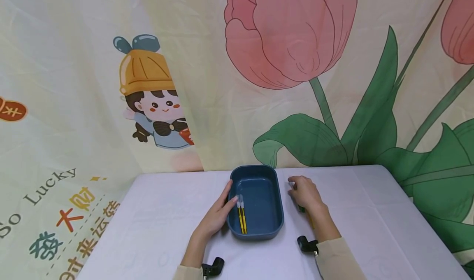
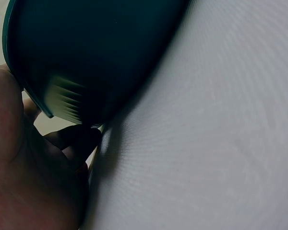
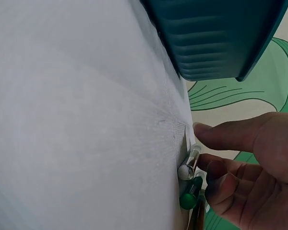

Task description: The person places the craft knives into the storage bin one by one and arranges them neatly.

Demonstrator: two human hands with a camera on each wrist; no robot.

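A dark blue rectangular bin (image 1: 262, 206) stands on the white table. Two slim yellow pens (image 1: 242, 220) with clear caps lie side by side along its left inside. My left hand (image 1: 215, 216) holds the bin's left wall, thumb at the rim and fingers along the outside. To the right of the bin, my right hand (image 1: 306, 193) is low over the table beside several pens. In the right wrist view, a clear-ended pen (image 3: 188, 165), a green-ended pen (image 3: 190, 194) and a brownish one (image 3: 198, 213) lie close to its fingertips. Thumb and forefinger stand apart. The right hand partly hides these pens in the head view.
The white-clothed table (image 1: 370, 226) extends to both sides of the bin. A printed curtain (image 1: 207, 86) with tulips and a cartoon figure hangs right behind the table's far edge. Small black wrist cameras (image 1: 307, 244) sit by both sleeves.
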